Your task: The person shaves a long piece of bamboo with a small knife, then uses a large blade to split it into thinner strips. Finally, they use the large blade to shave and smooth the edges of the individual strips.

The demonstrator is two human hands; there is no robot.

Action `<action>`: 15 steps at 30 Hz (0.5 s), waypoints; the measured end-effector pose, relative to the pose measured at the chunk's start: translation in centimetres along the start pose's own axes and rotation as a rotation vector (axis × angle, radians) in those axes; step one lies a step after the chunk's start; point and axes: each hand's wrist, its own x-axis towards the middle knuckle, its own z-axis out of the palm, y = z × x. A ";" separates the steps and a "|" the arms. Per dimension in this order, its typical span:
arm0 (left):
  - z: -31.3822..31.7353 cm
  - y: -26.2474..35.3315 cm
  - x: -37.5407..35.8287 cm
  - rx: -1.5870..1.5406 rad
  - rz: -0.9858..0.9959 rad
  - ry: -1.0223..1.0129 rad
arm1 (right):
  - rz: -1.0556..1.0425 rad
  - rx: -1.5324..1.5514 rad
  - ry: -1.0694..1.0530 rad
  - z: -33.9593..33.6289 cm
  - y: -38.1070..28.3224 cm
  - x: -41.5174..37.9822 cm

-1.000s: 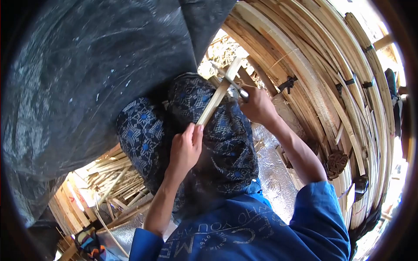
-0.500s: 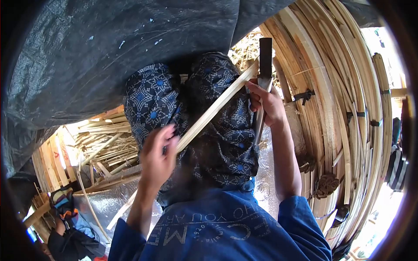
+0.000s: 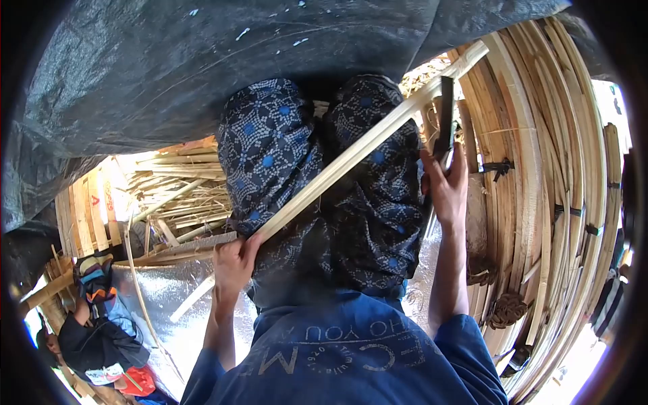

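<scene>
My left hand (image 3: 234,264) is closed round the lower end of a long, pale bamboo strip (image 3: 344,164). The strip slants across my patterned trouser legs (image 3: 266,152) and rises to the upper right, its far end beyond the knife. At my right thigh, my right hand (image 3: 447,185) grips a long knife (image 3: 445,111), its dark, straight part pointing up and away from me. The strip crosses just by that dark part. Below the hand, the rest of the knife shows only as a thin piece beside the thigh, and most of the fingers are hidden.
Tall bundles of strips (image 3: 523,175) tied with black bands curve along the right. Dark sheeting (image 3: 148,81) spans the front. Cut pieces (image 3: 179,185) lie piled to the left, above shiny sheeting (image 3: 162,287). Another person (image 3: 94,331) sits at lower left.
My left hand, blurred with fingers apart before, has closed on the strip's lower end. The strip now reaches farther up and right past the knife. The whole view has shifted slightly.
</scene>
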 end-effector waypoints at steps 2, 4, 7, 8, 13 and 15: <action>-1.0 3.8 2.8 0.055 0.020 -0.022 | -0.008 -0.046 -0.001 -0.6 0.9 -0.5; -1.6 7.4 5.6 0.058 -0.020 -0.098 | 0.017 -0.077 0.010 -1.3 0.8 -1.0; 0.3 10.6 9.1 0.060 0.155 -0.137 | 0.118 0.031 -0.022 -2.9 2.5 -1.4; 1.0 11.6 9.8 0.058 0.184 -0.183 | 0.114 0.031 -0.005 -3.2 2.9 -1.5; 5.2 13.1 12.0 -0.090 0.328 -0.273 | 0.180 0.150 0.055 -4.3 2.8 -1.7; 4.4 12.8 11.7 -0.141 0.432 -0.139 | 0.214 0.158 0.111 -4.4 1.9 -1.3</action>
